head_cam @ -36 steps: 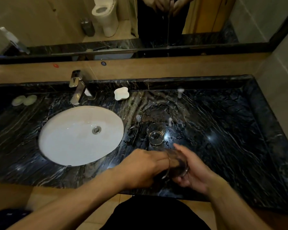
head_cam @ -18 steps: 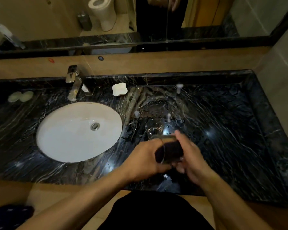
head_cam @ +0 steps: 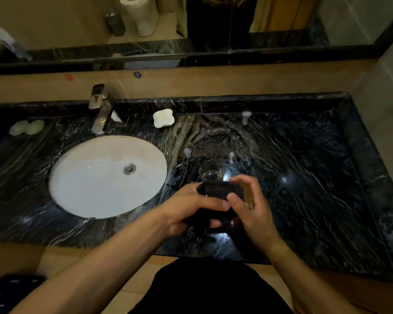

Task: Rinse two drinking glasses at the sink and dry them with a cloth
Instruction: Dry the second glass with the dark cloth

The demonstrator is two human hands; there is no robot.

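glass (head_cam: 227, 191) | I see it raised off low hold, now tipped sideways with dark cloth (head_cam: 213, 214) | left hand (head_cam: 186, 207) shifted, thumb across top | right hand (head_cam: 250, 207) fingers moved over far rim | both hands nearer second glass (head_cam: 211, 174) on tabletop (head_cam: 315, 177)

We count two drinking glasses: one held glass (head_cam: 227, 193) between our hands, right of the sink (head_cam: 95, 177), and a second glass (head_cam: 211, 173) standing on the counter just beyond it. One dark cloth (head_cam: 213, 214) wraps the held glass. Two hands: left hand (head_cam: 191, 207), right hand (head_cam: 252, 207). One faucet (head_cam: 100, 109) stands behind the sink; one white soap dish (head_cam: 163, 118) back-right; two pale round pieces (head_cam: 26, 127) far left.
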